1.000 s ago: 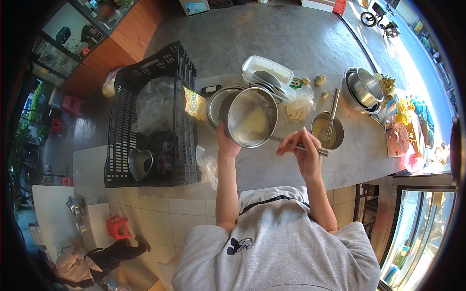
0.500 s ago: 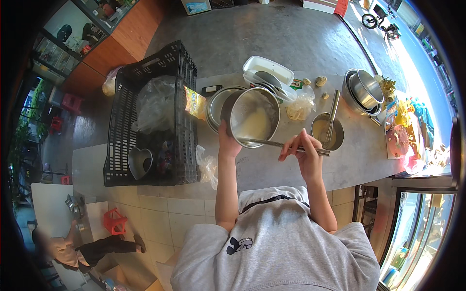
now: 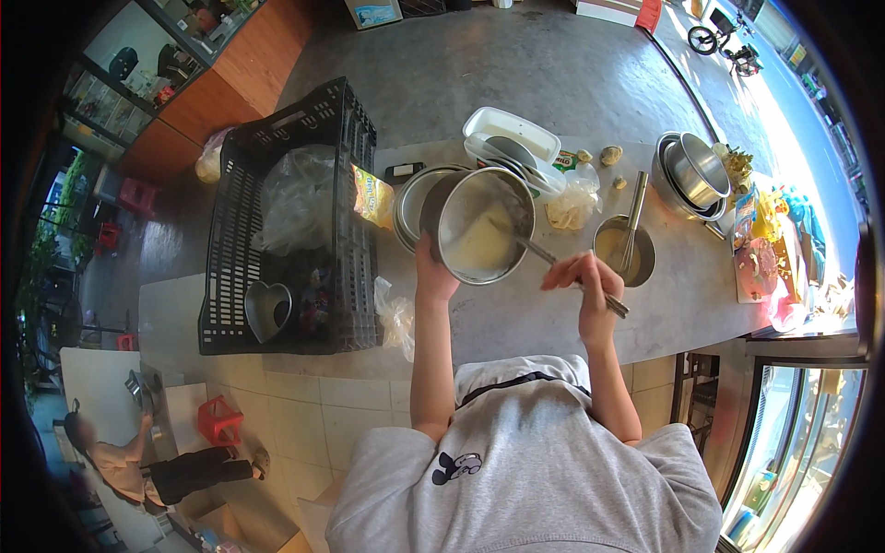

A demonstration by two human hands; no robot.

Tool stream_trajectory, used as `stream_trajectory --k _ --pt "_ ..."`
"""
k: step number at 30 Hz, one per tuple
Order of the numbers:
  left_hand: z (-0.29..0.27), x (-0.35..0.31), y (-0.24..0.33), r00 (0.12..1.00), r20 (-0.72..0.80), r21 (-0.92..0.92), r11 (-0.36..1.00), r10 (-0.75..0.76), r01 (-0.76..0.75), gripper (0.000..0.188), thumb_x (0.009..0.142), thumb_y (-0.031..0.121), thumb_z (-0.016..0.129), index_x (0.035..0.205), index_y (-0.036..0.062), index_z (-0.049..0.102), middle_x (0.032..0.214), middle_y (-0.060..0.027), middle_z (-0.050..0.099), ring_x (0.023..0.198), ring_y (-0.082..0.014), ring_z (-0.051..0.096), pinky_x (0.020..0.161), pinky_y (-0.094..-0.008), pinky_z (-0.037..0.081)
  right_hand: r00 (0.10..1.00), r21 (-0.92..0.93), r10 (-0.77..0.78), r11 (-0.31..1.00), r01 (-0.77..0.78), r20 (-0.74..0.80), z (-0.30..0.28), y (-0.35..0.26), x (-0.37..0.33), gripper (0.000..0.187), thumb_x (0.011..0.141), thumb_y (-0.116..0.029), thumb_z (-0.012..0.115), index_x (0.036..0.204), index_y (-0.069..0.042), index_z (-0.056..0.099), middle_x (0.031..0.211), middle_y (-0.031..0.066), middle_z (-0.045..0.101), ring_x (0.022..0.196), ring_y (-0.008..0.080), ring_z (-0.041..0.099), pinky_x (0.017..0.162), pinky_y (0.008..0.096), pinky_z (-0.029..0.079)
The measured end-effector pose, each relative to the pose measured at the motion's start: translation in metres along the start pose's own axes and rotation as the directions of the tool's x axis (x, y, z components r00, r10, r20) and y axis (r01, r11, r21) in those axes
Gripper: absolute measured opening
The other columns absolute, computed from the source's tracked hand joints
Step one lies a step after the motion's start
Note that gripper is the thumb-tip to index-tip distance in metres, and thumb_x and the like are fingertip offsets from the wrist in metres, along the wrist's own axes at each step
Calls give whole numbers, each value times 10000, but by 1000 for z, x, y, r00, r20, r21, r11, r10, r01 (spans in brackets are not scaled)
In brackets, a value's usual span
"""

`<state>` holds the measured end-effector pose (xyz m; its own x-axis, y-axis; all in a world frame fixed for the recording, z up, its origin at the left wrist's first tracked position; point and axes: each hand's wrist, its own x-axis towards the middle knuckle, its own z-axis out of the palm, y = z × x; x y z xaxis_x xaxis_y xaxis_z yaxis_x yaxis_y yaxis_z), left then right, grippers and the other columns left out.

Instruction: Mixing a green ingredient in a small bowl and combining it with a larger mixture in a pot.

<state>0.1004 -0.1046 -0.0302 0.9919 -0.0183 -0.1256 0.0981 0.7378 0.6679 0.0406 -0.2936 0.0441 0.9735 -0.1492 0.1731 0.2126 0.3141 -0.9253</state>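
My left hand (image 3: 436,275) grips a deep metal bowl (image 3: 458,205) by its near left side. The bowl is tilted toward me, with pale yellow mixture (image 3: 481,245) pooled inside. My right hand (image 3: 593,279) is closed round a long slim metal utensil (image 3: 542,250), whose far end is in the mixture; I cannot make out that end. Behind the raised bowl, stacked metal bowls (image 3: 408,214) are partly hidden. Right of my right hand stands a small metal bowl (image 3: 651,264) of yellowish liquid, with a whisk (image 3: 638,205) leaning in it.
At the left stands a black plastic crate (image 3: 221,267) holding clear plastic and a heart-shaped tin (image 3: 268,311). A white container (image 3: 521,126), a clear bag (image 3: 574,205) and nested metal bowls (image 3: 693,175) line the table's far side. A person (image 3: 120,465) is at the lower left.
The utensil has swung from the bowl's near rim into the mixture, at a steeper slant. My right hand has moved slightly right and nearer to me; the bowl is almost unmoved.
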Motion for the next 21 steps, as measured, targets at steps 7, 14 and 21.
stream_trajectory --k 7,14,21 --pt "-6 3 -4 997 -11 -103 992 -72 70 549 908 437 289 1297 54 355 1315 -129 390 1206 -289 377 1008 -429 297 994 -123 -68 991 57 -87 3 3 -3 507 957 -278 328 593 24 511 629 152 583 544 210 576 554 287 465" --pt "-14 3 -9 995 -22 -128 987 -102 98 554 908 433 277 1299 48 350 1316 -133 387 1213 -294 369 1016 -432 283 991 136 134 982 -134 8 -6 6 0 485 957 -280 330 615 19 499 657 157 588 560 218 586 569 304 482" --pt "-11 3 -8 992 -42 -142 983 -121 114 558 905 434 261 1302 52 347 1322 -133 376 1216 -296 364 1013 -438 286 981 144 196 970 -196 11 -5 3 0 477 949 -291 354 593 -2 486 650 156 592 576 221 598 555 310 489"
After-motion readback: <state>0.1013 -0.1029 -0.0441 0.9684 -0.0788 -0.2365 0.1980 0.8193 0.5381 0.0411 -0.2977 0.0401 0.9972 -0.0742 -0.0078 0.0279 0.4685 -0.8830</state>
